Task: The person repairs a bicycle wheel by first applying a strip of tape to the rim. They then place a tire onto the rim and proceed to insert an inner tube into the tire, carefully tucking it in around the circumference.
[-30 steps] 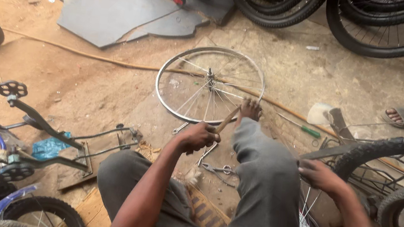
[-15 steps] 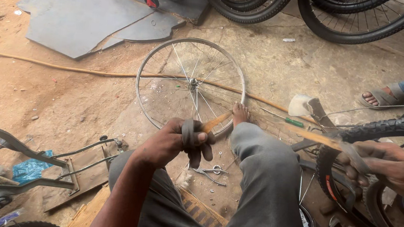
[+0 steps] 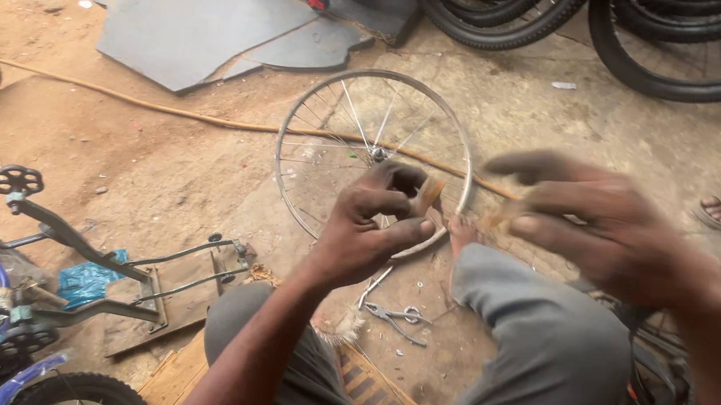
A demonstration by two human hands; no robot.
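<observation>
Brown strip: a small brownish piece [image 3: 429, 192] sticks out of the left hand, its shape hard to make out; it sits over the near rim of the bare spoked wheel [image 3: 374, 155] lying on the dirt floor [image 3: 159, 163].
Hidden: the right hand [image 3: 595, 223] is blurred by motion, so whether its grip is open or closed cannot be told; tyres at top are cut off.
Change: half a second ago the right hand was low at the right edge; now it is raised near the left.
Left hand [image 3: 376, 226]: fingers curled, grip closed on the strip, above the bent knee.
Floor: pliers [image 3: 397, 318] lie beside the leg.
</observation>
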